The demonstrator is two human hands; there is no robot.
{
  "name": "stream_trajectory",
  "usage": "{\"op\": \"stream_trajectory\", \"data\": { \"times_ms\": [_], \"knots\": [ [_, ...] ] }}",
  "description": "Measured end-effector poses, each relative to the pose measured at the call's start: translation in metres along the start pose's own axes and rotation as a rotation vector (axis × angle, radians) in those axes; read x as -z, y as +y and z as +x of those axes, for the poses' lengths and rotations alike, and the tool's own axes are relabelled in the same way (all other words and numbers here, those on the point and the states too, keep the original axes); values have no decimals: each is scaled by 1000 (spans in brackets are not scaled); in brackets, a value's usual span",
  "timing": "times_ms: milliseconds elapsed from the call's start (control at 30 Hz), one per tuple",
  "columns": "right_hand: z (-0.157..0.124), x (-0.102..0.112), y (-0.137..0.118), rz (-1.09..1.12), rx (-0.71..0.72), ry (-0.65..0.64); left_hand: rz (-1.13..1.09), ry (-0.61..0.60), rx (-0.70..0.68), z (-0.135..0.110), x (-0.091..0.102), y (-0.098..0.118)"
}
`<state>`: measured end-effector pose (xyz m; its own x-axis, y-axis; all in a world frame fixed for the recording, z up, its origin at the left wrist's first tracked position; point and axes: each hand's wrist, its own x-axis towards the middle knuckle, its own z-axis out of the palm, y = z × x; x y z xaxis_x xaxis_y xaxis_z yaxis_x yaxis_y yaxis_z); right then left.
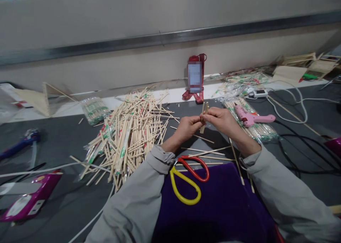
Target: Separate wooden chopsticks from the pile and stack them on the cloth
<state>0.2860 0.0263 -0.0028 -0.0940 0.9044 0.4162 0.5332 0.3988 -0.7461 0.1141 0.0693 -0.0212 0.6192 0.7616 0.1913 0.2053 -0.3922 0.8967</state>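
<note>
Both hands meet over the grey table and pinch a short bundle of wooden sticks (204, 115) held nearly upright. My left hand (187, 127) grips the sticks from the left, fingers curled. My right hand (221, 119) closes on them from the right. A few loose sticks (206, 152) lie on the table just below the hands. Scissors (189, 177) with one red and one yellow handle rest between my forearms, partly on a purple cloth (221, 204).
A big heap of wooden sticks (130, 129) spreads to the left. A pink glue gun (252, 118) lies on bagged sticks at the right, with cables (298, 108) beyond. A magenta tool (32, 198) lies near left. A red-strapped phone (195, 77) leans on the back wall.
</note>
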Motion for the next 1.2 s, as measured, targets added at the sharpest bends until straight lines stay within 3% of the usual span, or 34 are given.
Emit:
{"op": "stream_trajectory", "data": {
  "times_ms": [433, 1200],
  "knots": [
    [3, -2, 11, -42, -16, 5, 33, -51, 32, 6, -1, -8],
    [-2, -5, 6, -118, 6, 21, -32, -53, 32, 6, -2, -18]
  ]
}}
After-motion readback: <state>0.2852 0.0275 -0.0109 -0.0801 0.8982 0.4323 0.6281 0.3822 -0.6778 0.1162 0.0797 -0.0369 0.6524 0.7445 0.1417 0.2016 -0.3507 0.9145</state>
